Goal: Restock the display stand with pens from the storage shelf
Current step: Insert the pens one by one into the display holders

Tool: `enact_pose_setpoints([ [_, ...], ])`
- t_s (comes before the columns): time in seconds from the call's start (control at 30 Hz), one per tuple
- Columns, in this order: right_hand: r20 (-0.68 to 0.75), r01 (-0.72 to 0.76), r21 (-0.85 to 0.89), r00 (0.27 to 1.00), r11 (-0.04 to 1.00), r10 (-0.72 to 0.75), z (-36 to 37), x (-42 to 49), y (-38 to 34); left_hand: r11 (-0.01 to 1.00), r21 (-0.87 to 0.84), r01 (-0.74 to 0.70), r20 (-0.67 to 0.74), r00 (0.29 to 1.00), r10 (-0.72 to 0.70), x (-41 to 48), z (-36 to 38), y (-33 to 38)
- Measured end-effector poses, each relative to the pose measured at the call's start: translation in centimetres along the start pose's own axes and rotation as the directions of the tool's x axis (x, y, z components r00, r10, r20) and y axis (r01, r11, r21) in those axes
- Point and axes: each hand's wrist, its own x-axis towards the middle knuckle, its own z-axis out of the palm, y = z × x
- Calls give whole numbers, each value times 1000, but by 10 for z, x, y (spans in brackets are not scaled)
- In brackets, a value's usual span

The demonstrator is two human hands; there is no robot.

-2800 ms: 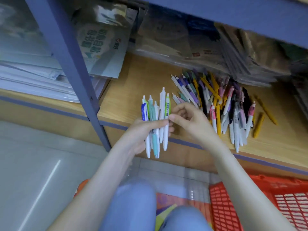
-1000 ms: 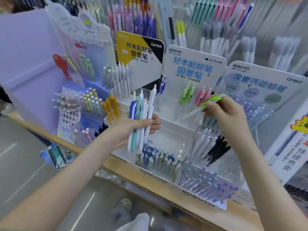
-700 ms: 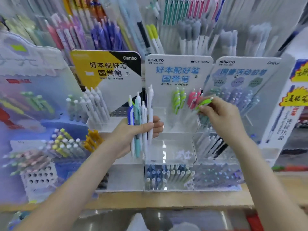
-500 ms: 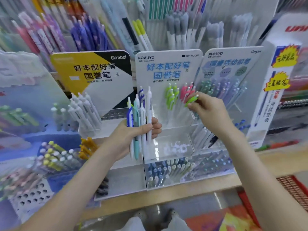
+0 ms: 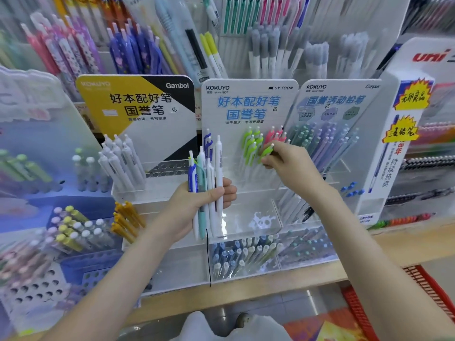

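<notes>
OK, at 10 o'clock in view the Gambol card is standing up, with white pens leaning in the tray under it. Near centre, the left hand is gripping a bundle of pens upright. Its fingers are curling round the barrels, thumb lying across the front, button ends pointing to 12 o'clock. Blue, teal and white barrels are showing; cannot tell the count.

Just behind the bundle, the clear stand is sitting on the shelf, its KOKUYO card rising at 12 o'clock. A green row is standing in the top tier, with pink pens at its 3 o'clock.

The right hand is pinching one green pen between thumb and fingertips, the other fingers tucking in. That pen is tilting, button end pointing to 1 o'clock, at the right edge of the green row. Touching or just beside, cannot tell; the lower barrel is blurring out.

Pastel pencils are leaning at the hand's 2 o'clock. A red basket is showing at 5 o'clock in view, below the shelf.
</notes>
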Motion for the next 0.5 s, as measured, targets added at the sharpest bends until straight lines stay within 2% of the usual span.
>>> enact_pose_setpoints([
  [0.13, -24, -1, 29, 1000, 1000, 2, 7, 4, 0, 1000, -3, 7, -7, 1000, -7, 0, 1, -2],
  [0.37, 22, -37, -60, 999, 998, 38, 16, 9, 2, 1000, 18, 4, 3, 1000, -5, 0, 3, -2],
  [0.43, -24, -7, -79, 1000, 997, 6, 14, 3, 0, 999, 39, -1, -10, 1000, 2, 0, 3, -2],
  [0.5, -155, 64, -38, 986, 997, -70, 12, -8, -8, 998, 61, -9, -23, 1000, 10, -1, 4, -3],
])
